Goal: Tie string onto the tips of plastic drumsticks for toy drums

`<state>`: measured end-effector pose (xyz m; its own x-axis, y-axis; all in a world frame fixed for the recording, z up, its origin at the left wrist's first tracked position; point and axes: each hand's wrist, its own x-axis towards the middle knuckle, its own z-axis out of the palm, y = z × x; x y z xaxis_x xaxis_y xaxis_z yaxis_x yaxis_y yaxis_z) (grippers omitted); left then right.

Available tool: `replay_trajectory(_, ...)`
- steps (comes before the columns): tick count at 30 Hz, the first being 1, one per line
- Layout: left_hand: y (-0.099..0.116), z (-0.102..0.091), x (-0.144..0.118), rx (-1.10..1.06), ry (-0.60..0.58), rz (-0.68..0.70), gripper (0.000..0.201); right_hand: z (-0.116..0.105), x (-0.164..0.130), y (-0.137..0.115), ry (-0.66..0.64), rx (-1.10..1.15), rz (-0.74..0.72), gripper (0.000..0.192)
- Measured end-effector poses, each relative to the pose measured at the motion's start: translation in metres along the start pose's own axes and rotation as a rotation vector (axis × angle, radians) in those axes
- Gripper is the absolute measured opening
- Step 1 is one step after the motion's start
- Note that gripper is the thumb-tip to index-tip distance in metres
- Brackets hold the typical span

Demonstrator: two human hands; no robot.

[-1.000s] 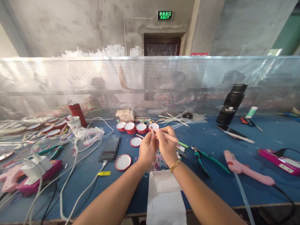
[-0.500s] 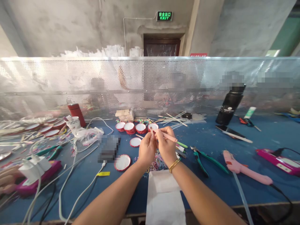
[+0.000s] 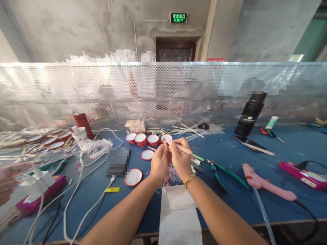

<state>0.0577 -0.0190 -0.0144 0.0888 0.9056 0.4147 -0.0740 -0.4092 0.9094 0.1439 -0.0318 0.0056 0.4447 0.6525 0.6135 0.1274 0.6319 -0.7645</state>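
My left hand (image 3: 159,162) is closed around a small flat wooden craft stick (image 3: 165,143), whose rounded end sticks up above the thumb. My right hand (image 3: 181,160), with a gold bracelet at the wrist, pinches a slim pink pen (image 3: 185,149). The pen's front end points toward the stick; its tip is too small to make out. Just behind the hands stand stacks of round red-rimmed white discs (image 3: 153,139). Two single discs lie to the left, one of them a nearer disc (image 3: 133,177). Tangled colored strings (image 3: 170,177) lie beneath my hands, beside several markers (image 3: 197,158).
Teal-handled pliers (image 3: 230,175), a pink glue gun (image 3: 270,189) and a black bottle (image 3: 250,114) are on the right. A phone (image 3: 119,162) and white cables lie left. Another person's hand (image 3: 5,189) is at the far left edge. A perforated metal screen (image 3: 143,81) stands behind.
My hands stay almost in place with the stick and pen. At the far left, the other person's hand has shifted and is blurred.
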Motion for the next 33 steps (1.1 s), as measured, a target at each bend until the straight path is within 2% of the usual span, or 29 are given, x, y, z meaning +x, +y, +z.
replay_trajectory(5, -0.0006, 0.0007, 0.0002, -0.024, -0.022, -0.001, 0.046, -0.0007, 0.0003, -0.0021, 0.012, 0.010, -0.004, 0.025)
replay_trajectory(12, -0.0017, -0.0018, 0.0009, 0.072, 0.008, 0.015, 0.042, -0.0005, 0.0001, -0.0026, -0.029, -0.010, -0.009, 0.027)
replay_trajectory(19, 0.0030, 0.0006, -0.0009, -0.019, -0.029, -0.014, 0.045, -0.0004, 0.0004, -0.0018, 0.009, 0.019, 0.022, 0.027)
replay_trajectory(26, -0.0031, -0.0021, 0.0018, 0.060, -0.001, 0.029, 0.044, -0.0001, -0.0008, -0.0044, -0.030, 0.019, 0.010, 0.027)
replay_trajectory(33, -0.0025, -0.0017, 0.0009, 0.041, -0.017, 0.014, 0.046, 0.0001, 0.0003, -0.0029, 0.002, 0.033, 0.016, 0.026)
